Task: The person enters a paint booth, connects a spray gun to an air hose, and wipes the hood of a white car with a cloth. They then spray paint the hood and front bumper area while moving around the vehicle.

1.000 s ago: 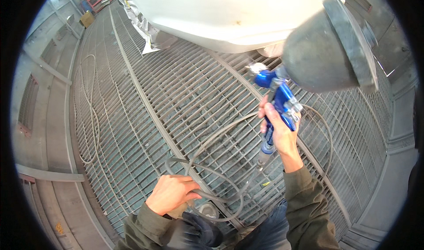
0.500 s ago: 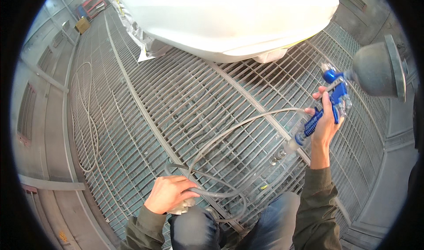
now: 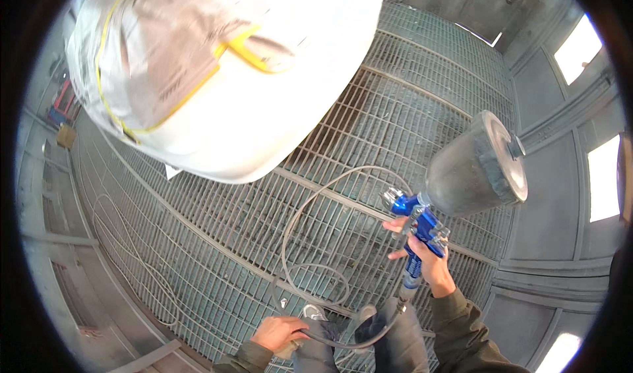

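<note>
My right hand (image 3: 427,261) grips a blue spray gun (image 3: 428,227) topped by a dull grey cup (image 3: 471,169). Below its handle, a grey hose (image 3: 382,333) runs to my left hand (image 3: 277,332), which is closed on it at the lower middle. A pale crumpled item (image 3: 285,350), hard to make out, is under that hand. Up and to the left of the gun is a large white curved body panel (image 3: 277,109), partly covered in masking sheet (image 3: 151,63) with yellow tape (image 3: 254,53).
Grated floor (image 3: 442,76) with loops of hose (image 3: 165,287) surrounds my feet. Grey booth walls (image 3: 541,195) with bright windows (image 3: 603,175) are at the right. A cardboard box (image 3: 66,134) and a red rack (image 3: 62,101) stand at the far left.
The view has shifted, showing the panel's masked top and the right wall. The gun in my right hand sits lower and a little leftward in view. Both hands still grip their items.
</note>
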